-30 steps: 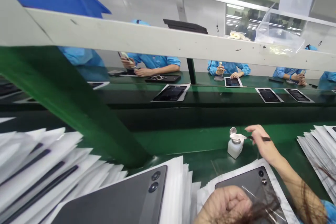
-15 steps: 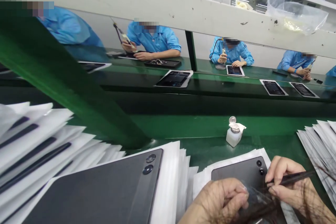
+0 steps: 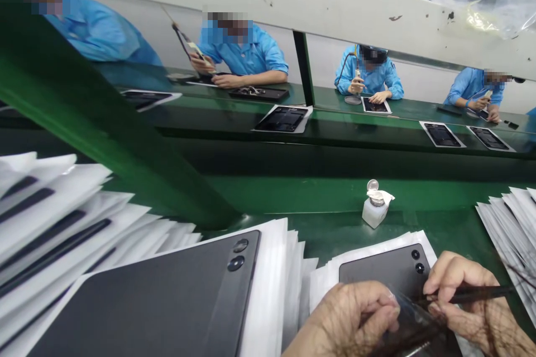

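A dark grey tablet (image 3: 385,269) lies back up, its two camera lenses at the top right, on a stack of white foam sheets (image 3: 326,279). My left hand (image 3: 355,318) is closed over its lower edge, pinching a clear plastic film (image 3: 408,312). My right hand (image 3: 464,301) grips black tweezers (image 3: 473,293), their tip pointing left at the film. A small white solvent bottle (image 3: 374,209) with a cloth on top stands beyond the tablet.
A second grey tablet (image 3: 167,301) lies on foam sheets to the left, beside fanned stacks of sheets and tablets (image 3: 54,223). More white sheets (image 3: 508,228) sit at the right. A green post (image 3: 104,128) slants across. Workers in blue (image 3: 247,56) sit behind a conveyor (image 3: 335,128) carrying tablets.
My right hand came back from the solvent bottle down to the tablet with the tweezers and now holds them at the film. The camera tilted down slightly.
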The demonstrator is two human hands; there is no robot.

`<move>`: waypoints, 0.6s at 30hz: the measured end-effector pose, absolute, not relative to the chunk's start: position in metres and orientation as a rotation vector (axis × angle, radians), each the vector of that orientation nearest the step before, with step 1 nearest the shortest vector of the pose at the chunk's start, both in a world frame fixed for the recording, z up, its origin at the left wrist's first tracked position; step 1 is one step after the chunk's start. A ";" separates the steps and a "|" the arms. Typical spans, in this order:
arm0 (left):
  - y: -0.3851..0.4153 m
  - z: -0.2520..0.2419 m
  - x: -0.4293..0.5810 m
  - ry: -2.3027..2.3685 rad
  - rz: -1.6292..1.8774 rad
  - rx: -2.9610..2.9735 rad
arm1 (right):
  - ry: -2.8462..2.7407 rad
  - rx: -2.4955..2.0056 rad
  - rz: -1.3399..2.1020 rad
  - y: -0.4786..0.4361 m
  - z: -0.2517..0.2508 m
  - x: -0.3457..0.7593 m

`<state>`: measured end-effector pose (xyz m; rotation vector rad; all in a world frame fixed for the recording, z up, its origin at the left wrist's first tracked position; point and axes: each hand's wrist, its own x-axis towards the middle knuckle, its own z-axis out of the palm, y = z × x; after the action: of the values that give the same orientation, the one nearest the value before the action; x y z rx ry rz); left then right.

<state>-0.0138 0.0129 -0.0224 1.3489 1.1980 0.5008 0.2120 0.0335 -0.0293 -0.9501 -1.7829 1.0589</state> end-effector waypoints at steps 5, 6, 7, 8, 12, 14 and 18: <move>0.013 -0.025 -0.012 1.186 0.497 1.348 | -1.788 -0.934 1.029 0.034 -0.028 0.210; 0.013 -0.026 -0.012 1.183 0.499 1.347 | -1.783 -0.930 1.024 0.033 -0.027 0.209; 0.013 -0.027 -0.012 1.181 0.501 1.347 | -1.778 -0.921 1.020 0.033 -0.024 0.208; 0.013 -0.027 -0.012 1.179 0.503 1.348 | -1.774 -0.908 1.015 0.033 -0.022 0.207; 0.012 -0.028 -0.013 1.165 0.516 1.354 | -1.772 -0.831 1.014 0.031 -0.010 0.203; 0.012 -0.028 -0.014 1.163 0.529 1.359 | -1.767 -0.793 1.038 0.029 -0.007 0.202; 0.012 -0.031 -0.016 1.159 0.517 1.323 | -1.712 -0.754 1.081 0.025 -0.013 0.202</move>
<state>-0.0159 0.0120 -0.0310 1.3234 1.1588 0.5170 0.2022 0.0247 -0.0131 -0.7544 -1.7121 1.0808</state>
